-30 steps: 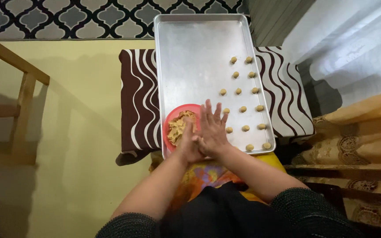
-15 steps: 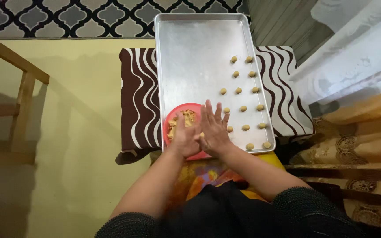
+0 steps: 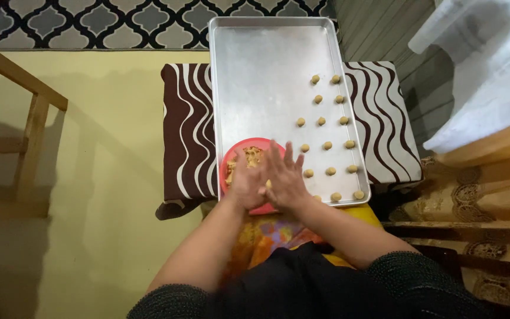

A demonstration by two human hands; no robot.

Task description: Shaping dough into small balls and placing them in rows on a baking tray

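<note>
Between your palms sits a small piece of dough (image 3: 267,184), only a sliver of it showing where the hands meet, just above the near edge of the red bowl (image 3: 231,162). Your left hand (image 3: 246,180) and right hand (image 3: 287,177) are pressed flat together, fingers stretched out and slightly fanned, so the grip is palm against palm rather than a pinch. The left one is blurred. This looks like the rolling step: shaping one portion into a ball.

The bowl holds more crumbly dough (image 3: 250,158) and rests on the near left corner of the metal baking tray (image 3: 255,82). Finished dough balls (image 3: 327,145) stand in three short rows along the tray's right side, well apart from each other. The tray lies on a worktop with a brown-and-white wavy cloth (image 3: 187,118).

Your next move likely calls for setting this ball into line with the rows, spaced like its neighbours.
</note>
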